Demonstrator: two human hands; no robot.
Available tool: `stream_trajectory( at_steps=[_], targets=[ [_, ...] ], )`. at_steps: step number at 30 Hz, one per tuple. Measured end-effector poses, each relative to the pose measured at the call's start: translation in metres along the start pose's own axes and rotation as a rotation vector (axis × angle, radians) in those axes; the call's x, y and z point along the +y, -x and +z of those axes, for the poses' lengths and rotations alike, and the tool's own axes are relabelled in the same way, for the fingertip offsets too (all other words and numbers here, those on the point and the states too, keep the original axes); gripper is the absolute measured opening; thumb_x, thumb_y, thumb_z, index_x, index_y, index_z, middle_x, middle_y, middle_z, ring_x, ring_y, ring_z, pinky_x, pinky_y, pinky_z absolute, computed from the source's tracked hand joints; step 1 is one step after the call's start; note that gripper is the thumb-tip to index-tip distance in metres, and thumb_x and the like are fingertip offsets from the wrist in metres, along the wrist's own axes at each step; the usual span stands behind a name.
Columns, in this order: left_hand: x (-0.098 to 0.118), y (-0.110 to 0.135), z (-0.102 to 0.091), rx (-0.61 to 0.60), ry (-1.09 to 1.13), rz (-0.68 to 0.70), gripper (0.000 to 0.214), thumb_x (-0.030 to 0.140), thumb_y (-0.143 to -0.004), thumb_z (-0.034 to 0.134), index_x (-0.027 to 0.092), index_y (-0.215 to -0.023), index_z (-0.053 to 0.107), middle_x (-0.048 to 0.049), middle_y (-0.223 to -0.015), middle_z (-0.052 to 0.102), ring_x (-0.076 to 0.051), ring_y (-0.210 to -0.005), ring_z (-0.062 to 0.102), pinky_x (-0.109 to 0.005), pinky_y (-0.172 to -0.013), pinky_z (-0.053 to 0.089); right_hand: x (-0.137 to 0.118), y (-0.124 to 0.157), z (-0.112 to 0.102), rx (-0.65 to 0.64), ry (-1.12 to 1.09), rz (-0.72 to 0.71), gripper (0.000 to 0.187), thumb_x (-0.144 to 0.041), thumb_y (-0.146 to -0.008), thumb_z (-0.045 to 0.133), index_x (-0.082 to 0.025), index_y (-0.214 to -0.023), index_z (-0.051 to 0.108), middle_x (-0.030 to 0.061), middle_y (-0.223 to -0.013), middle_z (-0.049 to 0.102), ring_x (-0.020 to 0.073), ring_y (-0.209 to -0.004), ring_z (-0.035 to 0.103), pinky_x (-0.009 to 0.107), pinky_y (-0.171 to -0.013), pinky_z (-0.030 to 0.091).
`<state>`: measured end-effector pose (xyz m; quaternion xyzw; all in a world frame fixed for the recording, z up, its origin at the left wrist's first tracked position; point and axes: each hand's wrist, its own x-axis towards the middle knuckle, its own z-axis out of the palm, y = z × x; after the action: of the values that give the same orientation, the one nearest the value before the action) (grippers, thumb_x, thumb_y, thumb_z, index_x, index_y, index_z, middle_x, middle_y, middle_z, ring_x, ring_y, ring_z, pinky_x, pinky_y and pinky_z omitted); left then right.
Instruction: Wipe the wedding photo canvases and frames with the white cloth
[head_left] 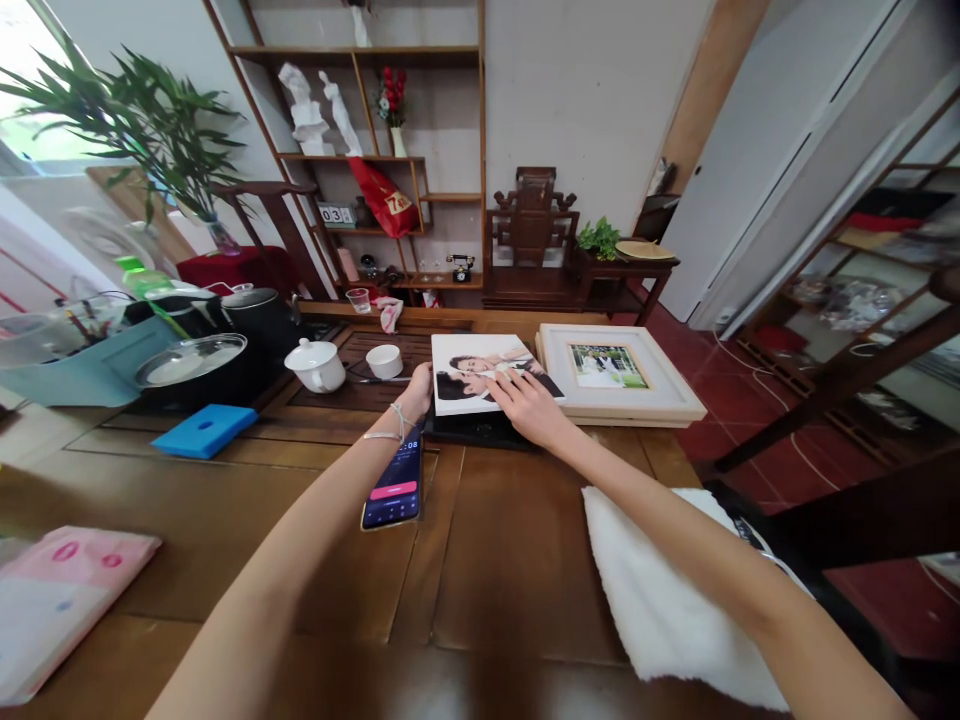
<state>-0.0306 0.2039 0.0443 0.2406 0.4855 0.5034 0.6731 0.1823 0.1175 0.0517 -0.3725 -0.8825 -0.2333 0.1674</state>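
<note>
On a dark wooden counter (495, 560), both arms reach out to an unframed photo print (480, 372) lying flat on a black board. From the left: a blue pad (204, 430) and white teapot (316, 366) stand well clear; a lit phone (394, 482) lies under the forearm. The left hand (417, 392) has its grip closed on the print's left edge; the right hand (529, 402) lies flat on its lower right corner, fingers spread and holding nothing. The step looks like squaring the print. A framed photo (616, 372) sits just beside it, near the counter's right edge; a white towel (667, 590) overhangs there. Open room lies toward the person.
</note>
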Motion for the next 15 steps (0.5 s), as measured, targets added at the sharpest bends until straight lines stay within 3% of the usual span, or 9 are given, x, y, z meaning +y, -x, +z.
stream_trajectory(
  at_steps=[6,11,15],
  targets=[
    [0.0,-0.004,0.01,-0.065,-0.063,0.006,0.054,0.045,-0.097,0.031,0.008,-0.11,0.068,-0.0101,-0.076,0.077,-0.027,-0.067,0.074,-0.036,-0.072,0.06,-0.001,-0.008,0.017,-0.042,0.018,0.046,0.046,-0.006,-0.095,0.035,-0.009,-0.138,0.052,0.0202,-0.138,0.056,0.0316,-0.127,0.052,0.048,-0.1,0.045],
    [0.0,-0.013,0.007,-0.102,-0.167,-0.004,0.048,0.042,-0.098,0.036,0.008,-0.108,0.068,-0.0114,-0.077,0.077,-0.026,-0.069,0.074,-0.035,-0.071,0.06,0.001,-0.014,0.027,-0.075,0.011,0.077,0.046,-0.007,-0.095,0.037,-0.01,-0.139,0.05,0.0223,-0.141,0.053,0.0333,-0.129,0.049,0.054,-0.101,0.044],
    [0.001,-0.026,-0.004,-0.043,-0.289,0.008,0.036,0.037,-0.096,0.049,0.008,-0.104,0.068,-0.0108,-0.074,0.076,-0.025,-0.069,0.072,-0.033,-0.068,0.058,-0.005,-0.018,0.034,-0.107,-0.003,0.105,0.046,-0.006,-0.095,0.036,-0.011,-0.139,0.049,0.022,-0.142,0.052,0.034,-0.129,0.049,0.057,-0.102,0.042]
  ],
)
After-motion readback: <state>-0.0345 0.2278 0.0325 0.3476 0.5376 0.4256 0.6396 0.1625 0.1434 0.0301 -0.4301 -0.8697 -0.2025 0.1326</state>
